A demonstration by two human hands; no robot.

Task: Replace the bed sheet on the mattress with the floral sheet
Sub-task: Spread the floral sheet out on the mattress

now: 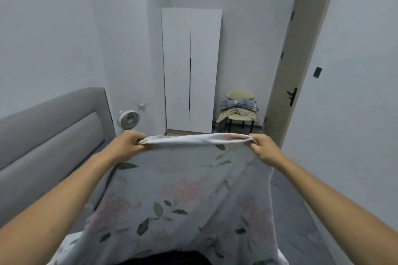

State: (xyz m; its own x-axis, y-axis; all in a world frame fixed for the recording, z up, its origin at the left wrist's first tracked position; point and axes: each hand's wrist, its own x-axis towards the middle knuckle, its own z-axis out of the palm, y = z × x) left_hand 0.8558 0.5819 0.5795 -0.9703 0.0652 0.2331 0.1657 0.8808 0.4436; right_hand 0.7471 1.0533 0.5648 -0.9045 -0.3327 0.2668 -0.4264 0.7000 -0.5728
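The floral sheet hangs from its top edge, stretched between the left hand and the right hand, fingers of both clamped on bunched corners, probably to open it flat for spreading; the grey headboard stands left, a wardrobe and laden chair beyond

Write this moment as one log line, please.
step: spreading sheet | left hand: grips edge of floral sheet | right hand: grips same edge | sheet: held up, hanging | mattress: hidden
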